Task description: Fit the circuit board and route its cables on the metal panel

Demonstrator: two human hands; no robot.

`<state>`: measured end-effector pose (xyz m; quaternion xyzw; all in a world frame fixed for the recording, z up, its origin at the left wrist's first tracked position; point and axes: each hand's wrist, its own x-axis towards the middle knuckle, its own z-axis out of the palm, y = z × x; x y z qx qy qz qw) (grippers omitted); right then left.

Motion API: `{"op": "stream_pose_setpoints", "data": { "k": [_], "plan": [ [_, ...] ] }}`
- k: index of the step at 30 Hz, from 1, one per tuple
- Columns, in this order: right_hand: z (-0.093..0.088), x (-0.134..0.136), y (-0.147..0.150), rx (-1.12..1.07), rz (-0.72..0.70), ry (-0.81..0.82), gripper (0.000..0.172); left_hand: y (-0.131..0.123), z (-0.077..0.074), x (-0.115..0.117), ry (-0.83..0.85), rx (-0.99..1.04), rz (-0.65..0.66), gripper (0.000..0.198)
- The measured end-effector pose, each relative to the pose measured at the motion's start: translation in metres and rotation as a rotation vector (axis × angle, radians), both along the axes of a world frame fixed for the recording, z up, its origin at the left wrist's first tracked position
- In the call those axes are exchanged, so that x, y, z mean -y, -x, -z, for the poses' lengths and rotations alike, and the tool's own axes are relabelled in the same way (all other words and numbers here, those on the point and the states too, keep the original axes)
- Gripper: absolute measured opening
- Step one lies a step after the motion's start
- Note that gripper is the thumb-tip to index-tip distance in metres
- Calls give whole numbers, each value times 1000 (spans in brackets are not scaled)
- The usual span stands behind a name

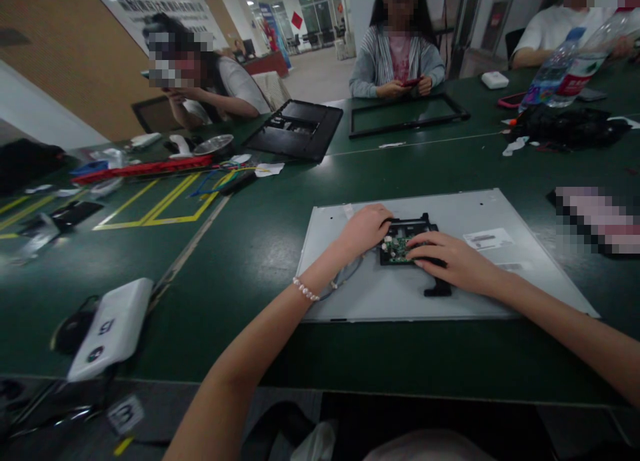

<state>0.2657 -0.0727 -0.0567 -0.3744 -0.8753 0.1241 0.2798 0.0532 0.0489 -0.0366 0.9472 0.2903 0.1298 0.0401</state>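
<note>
On a pale grey flat panel [350, 291] lies a black plastic frame [440, 287] with a green circuit board [397, 246] in it. My left hand [367, 229] touches the upper left corner of the frame, its fingers bent and close together; whether they pinch anything is hidden. From the right, my right hand [447, 259] rests over the board and frame with its fingers spread. A thin grey cable [350, 272] runs on the panel beside my left wrist. White labels [487, 239] show on the panel's right part.
A black laptop shell [295, 131] and a black bezel [407, 121] lie across the green table [240, 341]. At the left are a white power bank [113, 331] and loose cables. Plastic bottles [575, 77] and a phone [600, 221] are at the right. Several people sit opposite.
</note>
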Motion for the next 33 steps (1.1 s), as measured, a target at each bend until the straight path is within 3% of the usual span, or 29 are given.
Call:
{"op": "stream_pose_setpoints", "data": {
  "k": [10, 19, 25, 29, 33],
  "plan": [
    [-3, 5, -3, -22, 3, -73, 30, 4, -7, 0, -7, 9, -20, 29],
    [-6, 7, -6, -90, 28, -144, 31, 40, -32, -29, 15, 51, -250, 34],
    [-6, 9, -2, -20, -19, -146, 30, 62, -18, -44, 113, -39, -395, 56],
    [-6, 8, -1, -12, -8, -136, 34, 64, -9, -48, 147, -67, -352, 54],
    [-6, 7, -2, -7, -7, -132, 34, 63, -11, -51, 119, -24, -306, 51]
  ]
}}
